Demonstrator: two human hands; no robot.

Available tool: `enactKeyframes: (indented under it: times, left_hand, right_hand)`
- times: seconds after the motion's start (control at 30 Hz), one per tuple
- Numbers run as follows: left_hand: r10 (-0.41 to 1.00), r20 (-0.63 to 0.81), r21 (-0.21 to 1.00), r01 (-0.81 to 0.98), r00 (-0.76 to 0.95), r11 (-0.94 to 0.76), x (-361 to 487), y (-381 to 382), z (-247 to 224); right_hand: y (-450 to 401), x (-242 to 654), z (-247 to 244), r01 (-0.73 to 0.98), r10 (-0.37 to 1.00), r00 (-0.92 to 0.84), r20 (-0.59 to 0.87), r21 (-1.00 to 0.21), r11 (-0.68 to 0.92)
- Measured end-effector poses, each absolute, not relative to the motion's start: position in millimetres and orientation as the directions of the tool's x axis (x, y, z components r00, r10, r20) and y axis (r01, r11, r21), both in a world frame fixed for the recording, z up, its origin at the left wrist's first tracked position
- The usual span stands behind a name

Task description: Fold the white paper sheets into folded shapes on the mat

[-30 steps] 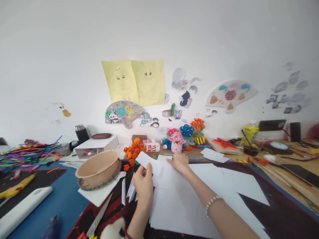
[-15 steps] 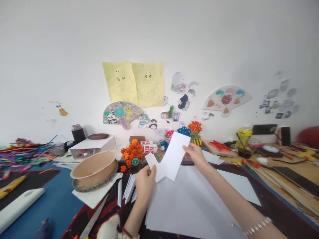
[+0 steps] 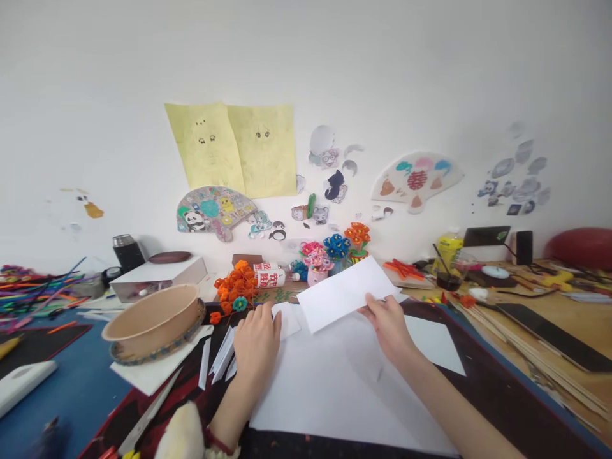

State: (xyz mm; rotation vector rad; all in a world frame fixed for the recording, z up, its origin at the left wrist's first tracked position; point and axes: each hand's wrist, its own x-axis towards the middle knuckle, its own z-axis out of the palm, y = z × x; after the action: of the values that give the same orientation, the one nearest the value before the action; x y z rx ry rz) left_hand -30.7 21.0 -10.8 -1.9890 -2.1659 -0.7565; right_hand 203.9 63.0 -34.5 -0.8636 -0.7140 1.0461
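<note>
Paper strip (image 3: 348, 293) is above the large sheet (image 3: 325, 395), pinched by right hand (image 3: 389, 325); left hand (image 3: 255, 344) bends at small paper (image 3: 288, 322), its grip I cannot tell. Light pinch should avoid creases.

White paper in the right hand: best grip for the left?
Probably best: pinch the free left end of the white paper from the left, thumb on top. The right hand grips near the right end, and the left end looks raised off the large white sheet, leaving room underneath.
</note>
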Motion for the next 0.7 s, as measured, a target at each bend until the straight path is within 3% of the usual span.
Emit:
enactKeyframes:
  times: [0.17, 0.23, 0.47, 0.7]
  left_hand:
    - [0.930, 0.336, 0.682, 0.719, -0.146, -0.134, -21.2, 14.7, -11.5]
    - [0.938, 0.302, 0.763, 0.633, -0.171, -0.130, -21.5, 17.4, -17.5]
    - [0.937, 0.300, 0.841, 0.513, -0.177, -0.173, -28.6, 18.9, -21.1]
    - [0.882, 0.415, 0.788, 0.572, -0.222, -0.227, -30.8, 12.0, -12.9]
  right_hand:
    - [51.0, 186.3, -33.3, -0.500, 0.959, 0.282, 0.038, -0.847, 0.181]
    - [48.2, 181.4, -34.9, -0.516, 0.971, 0.237, 0.031, -0.843, 0.152]
    - [50.9, 179.1, -40.4, -0.496, 0.989, 0.137, 0.059, -0.860, 0.120]
    - [54.0, 184.7, -39.9, -0.408, 0.997, 0.057, 0.055, -0.910, 0.073]
